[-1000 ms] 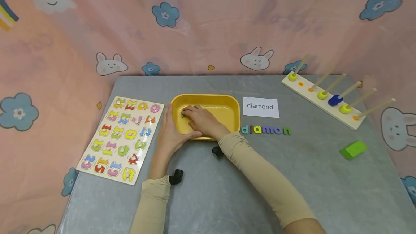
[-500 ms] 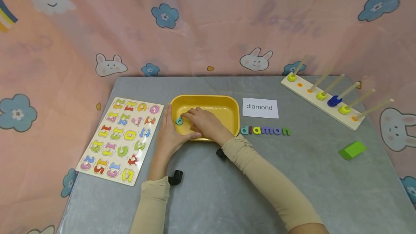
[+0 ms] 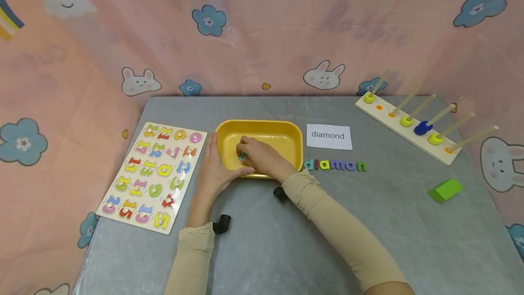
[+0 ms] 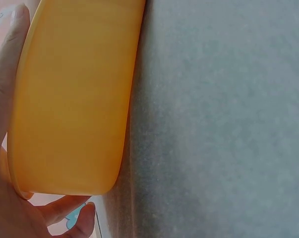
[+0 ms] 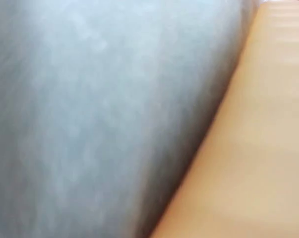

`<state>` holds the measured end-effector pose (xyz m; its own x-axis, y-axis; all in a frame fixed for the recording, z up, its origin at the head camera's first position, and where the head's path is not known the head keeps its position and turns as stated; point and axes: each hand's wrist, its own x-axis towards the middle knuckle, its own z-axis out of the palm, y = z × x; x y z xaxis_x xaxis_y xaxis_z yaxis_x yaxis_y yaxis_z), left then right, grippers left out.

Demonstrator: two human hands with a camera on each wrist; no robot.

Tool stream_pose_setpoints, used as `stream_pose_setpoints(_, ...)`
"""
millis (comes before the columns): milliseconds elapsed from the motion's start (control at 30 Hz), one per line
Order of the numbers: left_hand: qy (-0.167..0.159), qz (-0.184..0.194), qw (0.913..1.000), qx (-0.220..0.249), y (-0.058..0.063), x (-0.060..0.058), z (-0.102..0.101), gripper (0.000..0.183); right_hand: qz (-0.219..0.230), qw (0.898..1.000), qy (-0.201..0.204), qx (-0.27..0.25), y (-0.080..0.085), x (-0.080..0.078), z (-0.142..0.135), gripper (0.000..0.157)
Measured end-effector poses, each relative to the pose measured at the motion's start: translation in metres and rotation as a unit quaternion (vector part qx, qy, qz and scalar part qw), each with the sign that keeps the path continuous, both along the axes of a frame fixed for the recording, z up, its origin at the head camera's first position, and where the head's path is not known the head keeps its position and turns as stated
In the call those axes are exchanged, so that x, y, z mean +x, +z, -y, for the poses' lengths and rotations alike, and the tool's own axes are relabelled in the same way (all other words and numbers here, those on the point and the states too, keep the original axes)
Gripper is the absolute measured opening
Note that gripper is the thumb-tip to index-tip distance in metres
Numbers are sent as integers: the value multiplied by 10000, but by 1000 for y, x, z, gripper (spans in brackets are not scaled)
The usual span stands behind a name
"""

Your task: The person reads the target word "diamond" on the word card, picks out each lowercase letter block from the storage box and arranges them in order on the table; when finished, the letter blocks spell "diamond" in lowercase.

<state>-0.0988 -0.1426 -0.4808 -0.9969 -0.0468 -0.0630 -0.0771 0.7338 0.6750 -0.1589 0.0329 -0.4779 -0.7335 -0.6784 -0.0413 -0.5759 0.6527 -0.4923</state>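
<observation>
In the head view, my right hand [image 3: 262,155] is inside the yellow tray [image 3: 286,131], pinching a teal letter d [image 3: 242,155], mostly covered by the fingers. My left hand [image 3: 216,172] holds the tray's near left corner, thumb along the front rim and fingers along the left side; the left wrist view shows the tray's outer wall [image 4: 80,99] against this hand. Right of the tray stands a row of coloured letters [image 3: 337,164] reading "diamon". Above them lies a white card [image 3: 329,137] printed "diamond". The right wrist view shows only blurred tray wall and tabletop.
On the left lies a number puzzle board [image 3: 151,176]. A wooden peg board [image 3: 407,126] with yellow and blue rings stands at the back right, its pegs tilted up. A green block [image 3: 445,190] sits on the grey table [image 3: 262,249] at the right.
The right hand has drawn back a little rightward inside the tray. The teal letter d, uncovered at the tray's left half a second ago, is now between its fingers. The left hand stays put.
</observation>
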Motion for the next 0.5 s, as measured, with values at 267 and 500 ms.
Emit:
stream_pose_setpoints(267,62,74,9999,76,1,-1,-1,150,497,9976,-372,300,8,4,-22,14)
stream_pose_setpoints(500,33,63,9998,161,1,-1,0,150,597,9956,-727,-14,18,5,-41,11)
